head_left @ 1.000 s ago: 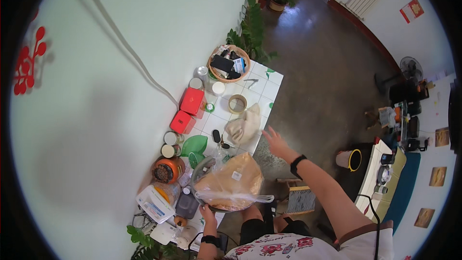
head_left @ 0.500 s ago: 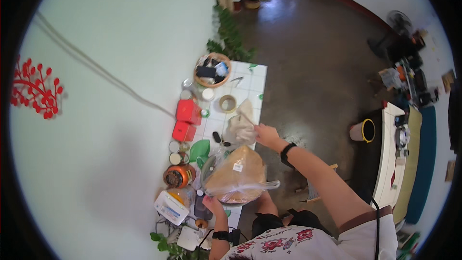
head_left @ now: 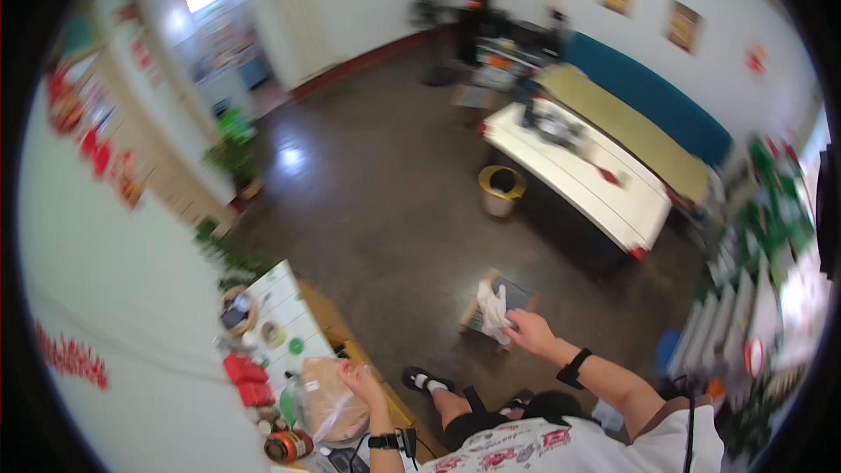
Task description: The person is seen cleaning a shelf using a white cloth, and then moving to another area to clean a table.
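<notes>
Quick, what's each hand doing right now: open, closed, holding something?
Left hand: open, nothing visibly held, by the tan bagged bundle; contact can't be told.
Right hand: closed, holding the cream cloth.

Your right arm (head_left: 618, 385) reaches out in front of you, elbow slightly bent, the right hand (head_left: 531, 333) extended with thumb and fingers pinched together. At your left, the forearm (head_left: 379, 416) points away from your body, the left hand (head_left: 357, 382) at its end with fingers parted and loosely bent.
</notes>
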Action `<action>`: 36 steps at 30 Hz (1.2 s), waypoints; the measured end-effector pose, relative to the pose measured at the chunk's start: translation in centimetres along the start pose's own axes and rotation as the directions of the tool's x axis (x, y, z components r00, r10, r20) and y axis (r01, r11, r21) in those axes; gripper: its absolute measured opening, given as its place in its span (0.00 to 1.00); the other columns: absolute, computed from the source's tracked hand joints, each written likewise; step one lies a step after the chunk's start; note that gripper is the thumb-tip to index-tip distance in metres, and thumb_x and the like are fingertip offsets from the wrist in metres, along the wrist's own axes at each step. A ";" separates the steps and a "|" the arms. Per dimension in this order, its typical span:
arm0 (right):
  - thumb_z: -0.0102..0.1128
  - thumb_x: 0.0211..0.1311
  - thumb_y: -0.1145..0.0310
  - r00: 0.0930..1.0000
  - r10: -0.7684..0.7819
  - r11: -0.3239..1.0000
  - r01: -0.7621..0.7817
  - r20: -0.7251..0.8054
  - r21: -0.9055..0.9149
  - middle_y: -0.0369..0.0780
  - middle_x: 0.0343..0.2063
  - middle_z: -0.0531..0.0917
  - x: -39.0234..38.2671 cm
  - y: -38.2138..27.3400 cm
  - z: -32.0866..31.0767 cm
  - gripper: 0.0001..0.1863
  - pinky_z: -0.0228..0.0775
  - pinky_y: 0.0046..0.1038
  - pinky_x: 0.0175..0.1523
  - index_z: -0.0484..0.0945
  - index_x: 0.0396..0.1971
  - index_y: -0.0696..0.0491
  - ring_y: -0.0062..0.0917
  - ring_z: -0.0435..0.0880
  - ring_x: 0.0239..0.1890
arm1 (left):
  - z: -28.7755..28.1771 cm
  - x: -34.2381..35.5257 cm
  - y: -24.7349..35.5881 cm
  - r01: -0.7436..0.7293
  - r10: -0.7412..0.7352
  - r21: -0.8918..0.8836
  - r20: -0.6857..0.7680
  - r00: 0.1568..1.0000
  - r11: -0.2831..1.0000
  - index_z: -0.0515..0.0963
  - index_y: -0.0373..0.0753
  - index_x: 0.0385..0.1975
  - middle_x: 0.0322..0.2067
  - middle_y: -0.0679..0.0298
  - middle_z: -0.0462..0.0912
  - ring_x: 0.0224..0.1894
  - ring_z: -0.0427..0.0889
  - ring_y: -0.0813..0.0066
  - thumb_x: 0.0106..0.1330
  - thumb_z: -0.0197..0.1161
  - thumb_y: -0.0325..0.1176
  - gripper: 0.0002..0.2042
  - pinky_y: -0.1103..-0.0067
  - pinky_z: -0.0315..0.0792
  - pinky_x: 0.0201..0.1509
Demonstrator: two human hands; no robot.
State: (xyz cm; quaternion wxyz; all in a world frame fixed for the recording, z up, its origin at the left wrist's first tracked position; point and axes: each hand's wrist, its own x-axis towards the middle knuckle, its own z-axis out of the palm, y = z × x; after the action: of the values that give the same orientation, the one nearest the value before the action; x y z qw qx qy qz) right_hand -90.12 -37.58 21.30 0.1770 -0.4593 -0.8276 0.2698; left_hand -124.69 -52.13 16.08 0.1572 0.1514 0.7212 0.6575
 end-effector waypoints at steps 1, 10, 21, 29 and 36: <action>0.59 0.53 0.61 0.996 0.085 0.996 -0.084 -0.041 0.013 0.44 0.27 0.74 -3.4 1.4 -1.5 0.12 0.67 0.38 0.36 0.73 0.34 0.52 0.41 0.76 0.32 | 2.2 -1.4 -0.5 -0.046 0.040 0.032 0.149 0.988 0.998 0.61 0.35 0.51 0.51 0.56 0.64 0.40 0.76 0.70 0.60 0.50 0.21 0.18 0.79 0.68 0.44; 0.55 0.55 0.71 0.733 0.336 0.942 -0.245 -0.591 0.230 0.42 0.38 0.73 -26.4 7.0 -20.4 0.13 0.69 0.30 0.40 0.71 0.41 0.53 0.36 0.75 0.37 | 28.8 -28.4 5.3 -0.005 -0.048 0.048 0.983 -0.180 0.999 0.65 0.39 0.51 0.45 0.58 0.74 0.42 0.77 0.72 0.61 0.57 0.25 0.18 0.78 0.72 0.45; 0.50 0.63 0.77 0.039 0.600 0.790 0.122 -0.799 0.600 0.35 0.42 0.72 -41.9 12.8 -29.6 0.15 0.64 0.18 0.46 0.66 0.49 0.57 0.12 0.70 0.42 | 39.7 -62.9 10.7 -0.110 -0.032 -0.138 0.477 -0.878 0.984 0.61 0.36 0.59 0.52 0.59 0.72 0.53 0.72 0.70 0.57 0.58 0.24 0.27 0.75 0.65 0.57; 0.61 0.57 0.68 -0.005 0.567 0.754 -0.399 -0.823 0.522 0.49 0.63 0.51 -48.9 27.5 -34.6 0.45 0.48 0.33 0.66 0.39 0.66 0.55 0.33 0.53 0.65 | 49.1 -76.4 14.3 -0.129 -0.102 -0.006 0.579 -0.809 0.992 0.73 0.34 0.42 0.31 0.70 0.76 0.34 0.72 0.84 0.68 0.48 0.32 0.10 0.84 0.67 0.39; 0.67 0.51 0.59 0.214 0.652 0.743 -0.374 -0.727 0.555 0.49 0.66 0.45 -50.0 35.4 -37.9 0.52 0.41 0.32 0.69 0.39 0.66 0.56 0.35 0.43 0.69 | 55.5 -86.1 17.6 -0.102 -0.018 -0.154 0.470 -0.883 0.983 0.73 0.37 0.31 0.24 0.74 0.70 0.27 0.66 0.89 0.69 0.48 0.35 0.10 0.88 0.61 0.30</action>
State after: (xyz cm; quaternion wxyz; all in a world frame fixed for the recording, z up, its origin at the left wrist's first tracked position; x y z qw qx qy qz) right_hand -20.29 -54.31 27.48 0.5449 -0.7491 -0.3533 0.1310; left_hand -22.98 -37.14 31.19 0.6726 0.7394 0.0284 0.0029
